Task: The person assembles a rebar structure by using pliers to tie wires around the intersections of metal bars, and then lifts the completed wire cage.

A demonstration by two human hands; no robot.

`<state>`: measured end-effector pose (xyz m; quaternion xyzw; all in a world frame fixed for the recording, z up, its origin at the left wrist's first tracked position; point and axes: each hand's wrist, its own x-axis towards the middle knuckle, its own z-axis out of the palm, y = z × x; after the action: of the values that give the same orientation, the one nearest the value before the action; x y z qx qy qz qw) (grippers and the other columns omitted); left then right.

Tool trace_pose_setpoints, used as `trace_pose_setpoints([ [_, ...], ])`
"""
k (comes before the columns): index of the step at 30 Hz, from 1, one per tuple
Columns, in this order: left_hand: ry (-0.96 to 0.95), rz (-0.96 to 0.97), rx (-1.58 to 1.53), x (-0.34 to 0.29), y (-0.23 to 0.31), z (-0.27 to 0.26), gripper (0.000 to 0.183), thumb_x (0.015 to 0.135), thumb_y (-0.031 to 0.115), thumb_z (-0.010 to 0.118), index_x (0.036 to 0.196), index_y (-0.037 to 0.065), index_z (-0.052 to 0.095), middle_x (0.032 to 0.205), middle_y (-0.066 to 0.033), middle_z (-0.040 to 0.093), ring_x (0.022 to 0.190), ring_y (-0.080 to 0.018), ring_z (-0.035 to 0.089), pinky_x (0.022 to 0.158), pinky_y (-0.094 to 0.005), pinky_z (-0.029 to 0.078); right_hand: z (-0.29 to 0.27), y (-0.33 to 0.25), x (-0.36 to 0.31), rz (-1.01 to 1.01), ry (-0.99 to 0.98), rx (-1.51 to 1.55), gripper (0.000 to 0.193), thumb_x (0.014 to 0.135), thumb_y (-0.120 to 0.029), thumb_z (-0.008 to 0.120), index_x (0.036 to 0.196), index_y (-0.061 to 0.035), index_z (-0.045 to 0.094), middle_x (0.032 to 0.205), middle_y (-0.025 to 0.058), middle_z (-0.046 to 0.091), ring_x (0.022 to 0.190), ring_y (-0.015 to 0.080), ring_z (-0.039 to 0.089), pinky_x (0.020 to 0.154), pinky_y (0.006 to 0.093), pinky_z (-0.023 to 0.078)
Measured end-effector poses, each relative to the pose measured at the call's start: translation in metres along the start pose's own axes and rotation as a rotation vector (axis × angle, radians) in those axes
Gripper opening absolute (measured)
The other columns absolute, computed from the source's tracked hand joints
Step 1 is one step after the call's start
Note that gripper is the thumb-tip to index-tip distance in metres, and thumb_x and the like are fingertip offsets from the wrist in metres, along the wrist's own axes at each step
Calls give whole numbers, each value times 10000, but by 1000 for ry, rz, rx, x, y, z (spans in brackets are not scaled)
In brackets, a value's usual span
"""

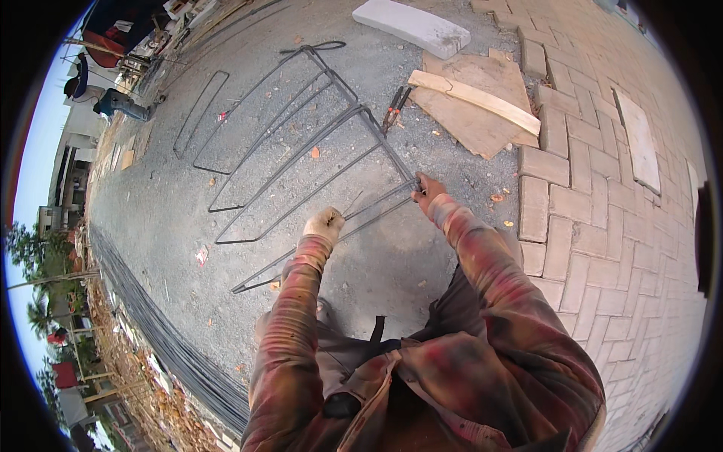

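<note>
A frame of dark bent steel rods (348,89) lies on the gravelly ground ahead, its narrow rectangular loops fanning toward the left from a straight spine of bars. My right hand (428,190) is bare and closed around the near end of that spine, where the nearest loop (279,269) meets it. My left hand (324,224), in a pale glove, is closed in a fist at the nearest loop. From the fist sticks a thin wire (354,200); the fingers hide most of it. A hand tool with dark and orange handles (395,109) lies right of the spine.
A separate rod loop (199,113) lies at far left. Beyond the tool are a wooden plank (474,99) on a brown board (471,132) and a white slab (410,24). Brick paving (587,203) borders the right. A rod bundle (162,324) runs along the left; a person (120,104) stands farther off.
</note>
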<state>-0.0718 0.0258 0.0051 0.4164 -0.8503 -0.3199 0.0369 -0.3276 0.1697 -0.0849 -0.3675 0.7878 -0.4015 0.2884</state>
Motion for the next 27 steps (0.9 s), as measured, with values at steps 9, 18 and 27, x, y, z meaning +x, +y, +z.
trace_pose_setpoints([
  [9, -67, -255, -123, 2, -7, -4, 117, 794, 150, 594, 881, 77, 624, 747, -60, 615, 729, -162, 572, 716, -267, 453, -2, -15, -7, 143, -31, 583, 451, 814, -324, 595, 1138, -11, 571, 915, 107, 636, 780, 210, 590, 692, 296, 462],
  [18, -258, -324, -1099, 17, 36, -60, 257, 799, 315, 641, 837, 66, 587, 909, -30, 559, 700, -148, 513, 609, -298, 426, -15, -18, 2, 341, 28, 748, 404, 777, -346, 659, 1064, -63, 645, 871, 41, 612, 505, 128, 490, 464, 256, 440],
  [27, 295, 81, -120, 11, 43, 14, 215, 802, 248, 572, 884, 54, 620, 705, -154, 623, 700, -309, 621, 664, -360, 479, -8, -5, 1, 427, 76, 733, 383, 753, -341, 686, 1045, -94, 659, 849, 64, 619, 589, 152, 528, 582, 290, 461],
])
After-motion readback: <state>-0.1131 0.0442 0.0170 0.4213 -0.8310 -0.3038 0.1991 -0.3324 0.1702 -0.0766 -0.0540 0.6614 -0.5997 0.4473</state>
